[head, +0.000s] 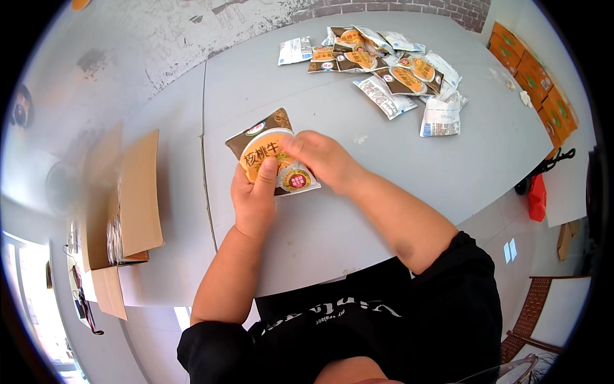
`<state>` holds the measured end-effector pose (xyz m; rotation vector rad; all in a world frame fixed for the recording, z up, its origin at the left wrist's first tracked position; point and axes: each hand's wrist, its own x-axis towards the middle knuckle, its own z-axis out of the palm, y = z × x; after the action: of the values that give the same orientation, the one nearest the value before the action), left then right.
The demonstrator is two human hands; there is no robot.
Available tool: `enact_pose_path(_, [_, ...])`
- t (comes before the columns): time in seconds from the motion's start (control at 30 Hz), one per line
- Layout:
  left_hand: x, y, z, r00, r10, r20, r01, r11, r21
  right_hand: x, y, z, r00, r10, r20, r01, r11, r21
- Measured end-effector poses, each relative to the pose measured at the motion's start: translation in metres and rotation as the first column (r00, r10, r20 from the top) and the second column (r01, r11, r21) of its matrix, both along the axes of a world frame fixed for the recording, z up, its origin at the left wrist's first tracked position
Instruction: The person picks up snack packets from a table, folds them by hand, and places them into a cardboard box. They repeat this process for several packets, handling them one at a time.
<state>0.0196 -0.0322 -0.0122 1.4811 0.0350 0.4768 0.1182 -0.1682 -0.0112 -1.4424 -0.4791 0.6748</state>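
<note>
Both my hands grip one flat, printed packet (259, 140) above the grey table (331, 225). It is brown and orange, with a round red badge near its lower corner, and it bears writing. My left hand (255, 194) has its lower left side, thumb lying over the printed front. From the right, my right hand (324, 156) pinches the packet, thumb on the front; the fingers behind are hidden. Farther off lies a loose pile of similar packets (405, 79), some printed side up, others showing white backs like this packet (441, 117).
An opened cardboard box (139, 192) with packets (114, 240) upright inside stands at the left. Several orange cartons (532, 77) are stacked beyond the table's right end. A seam (205, 158) runs across the tabletop left of my hands. A red bag (537, 198) hangs at the right.
</note>
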Motion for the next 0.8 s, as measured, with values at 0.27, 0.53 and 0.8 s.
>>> enact_pose_path(0.27, [0.004, 0.009, 0.008, 0.983, 0.126, -0.134, -0.085, 0.956, 0.281, -0.013, 0.004, -0.001, 0.986, 0.014, 0.168, -0.041, 0.987, 0.157])
enact_pose_path(0.53, [0.008, 0.017, 0.011, 0.968, -0.083, -0.238, 0.001, 0.946, -0.324, -0.022, 0.005, 0.004, 0.924, 0.092, 0.372, -0.092, 0.996, -0.019])
enact_pose_path(0.8, [0.005, 0.018, 0.027, 0.941, -0.043, -0.336, -0.101, 0.911, -0.399, -0.026, 0.005, 0.004, 0.731, 0.206, 0.650, -0.112, 0.977, -0.183])
